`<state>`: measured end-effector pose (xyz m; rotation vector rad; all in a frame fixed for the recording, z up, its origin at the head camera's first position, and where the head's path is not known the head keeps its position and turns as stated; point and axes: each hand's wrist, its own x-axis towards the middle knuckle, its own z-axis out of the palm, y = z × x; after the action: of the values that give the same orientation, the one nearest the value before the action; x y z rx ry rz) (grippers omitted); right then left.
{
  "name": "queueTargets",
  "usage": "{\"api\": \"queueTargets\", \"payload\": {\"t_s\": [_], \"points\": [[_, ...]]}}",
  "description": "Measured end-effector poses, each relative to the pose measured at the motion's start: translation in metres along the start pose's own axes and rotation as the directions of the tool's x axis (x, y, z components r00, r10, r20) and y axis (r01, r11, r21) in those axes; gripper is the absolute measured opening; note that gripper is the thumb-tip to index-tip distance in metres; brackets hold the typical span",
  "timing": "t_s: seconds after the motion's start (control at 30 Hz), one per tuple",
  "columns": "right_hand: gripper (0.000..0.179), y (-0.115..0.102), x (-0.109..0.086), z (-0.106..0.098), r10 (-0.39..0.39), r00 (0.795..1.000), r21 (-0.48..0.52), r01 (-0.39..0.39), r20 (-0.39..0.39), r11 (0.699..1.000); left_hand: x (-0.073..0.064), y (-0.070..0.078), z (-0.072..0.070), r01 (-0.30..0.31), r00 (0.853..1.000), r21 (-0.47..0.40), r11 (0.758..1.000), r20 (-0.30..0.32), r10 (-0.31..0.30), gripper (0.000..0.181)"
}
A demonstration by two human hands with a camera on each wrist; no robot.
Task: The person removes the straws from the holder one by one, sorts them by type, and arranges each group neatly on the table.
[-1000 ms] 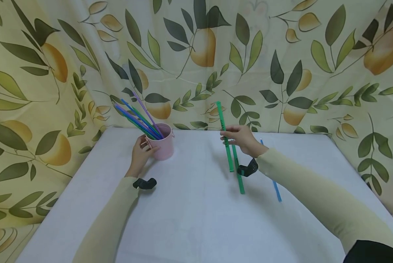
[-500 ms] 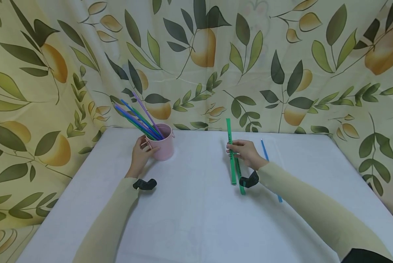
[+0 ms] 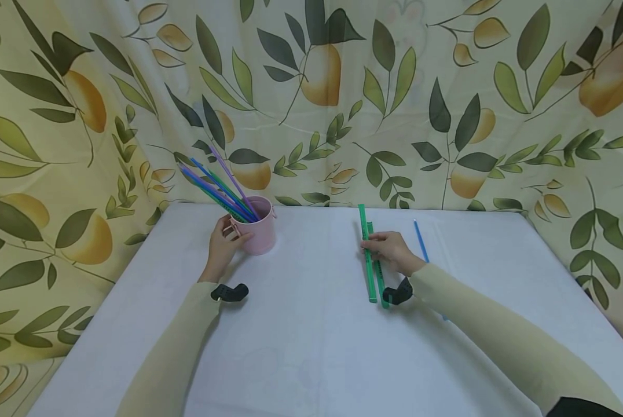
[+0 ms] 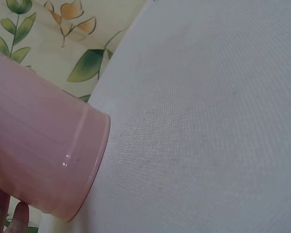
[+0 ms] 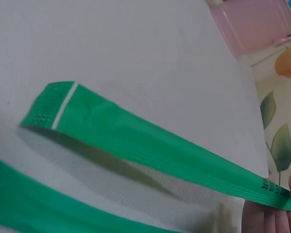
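Toward the far edge of the table [image 3: 301, 347], right of its middle, I had the right hand [image 3: 392, 250] with its grip pinched on a green strip [image 3: 369, 269]. On my right wrist view the strip ran between thumb and fingers, and its near end bent downward above its own shadow; I couldn't tell whether that end touched the cloth. The strip pointed from the table's far edge toward the near one. Just to its right, partly under the hand and the black wrist camera [image 3: 398, 292], lay a second green strip [image 3: 380, 284]. Farther toward the right edge I saw a blue stick [image 3: 421, 240], partly covered by the right sleeve [image 3: 478, 313]. Near the far left corner the left hand [image 3: 222, 246] held its grip around the side of a pink bucket [image 3: 260, 236], which stood upright on the table. Purple, blue and green sticks [image 3: 220, 195] leaned out of it toward the left. Past the far edge hung a leaf-and-fruit curtain [image 3: 322, 75].
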<state>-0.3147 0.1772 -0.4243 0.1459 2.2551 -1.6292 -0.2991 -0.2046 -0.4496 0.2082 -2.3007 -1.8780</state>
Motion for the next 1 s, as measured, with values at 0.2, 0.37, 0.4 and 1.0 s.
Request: {"api": "queueTargets", "payload": {"t_s": [0.2, 0.37, 0.4, 1.0], "points": [[0.051, 0.0, -0.0024, -0.0022, 0.036, 0.999, -0.055, -0.034, 0.037, 0.998, -0.0009, 0.001, -0.0005, -0.004, 1.0, -0.023, 1.0, 0.006, 0.004, 0.078], [0.051, -0.0011, -0.0033, -0.0049, 0.047, 0.996, -0.08, -0.042, 0.07, 0.996, -0.0032, 0.0023, -0.0006, -0.02, 1.0, -0.012, 1.0, 0.0, 0.02, 0.078], [0.05, -0.0012, -0.0036, -0.0054, 0.049, 0.996, -0.082, -0.043, 0.073, 0.996, -0.0033, 0.0021, -0.0003, -0.024, 1.0, -0.008, 1.0, -0.004, 0.024, 0.078], [0.034, 0.0054, 0.0037, -0.002, 0.06, 0.998, -0.084, -0.059, 0.005, 0.995, -0.0008, -0.0012, 0.0009, -0.015, 1.0, 0.008, 1.0, -0.021, 0.015, 0.078]]}}
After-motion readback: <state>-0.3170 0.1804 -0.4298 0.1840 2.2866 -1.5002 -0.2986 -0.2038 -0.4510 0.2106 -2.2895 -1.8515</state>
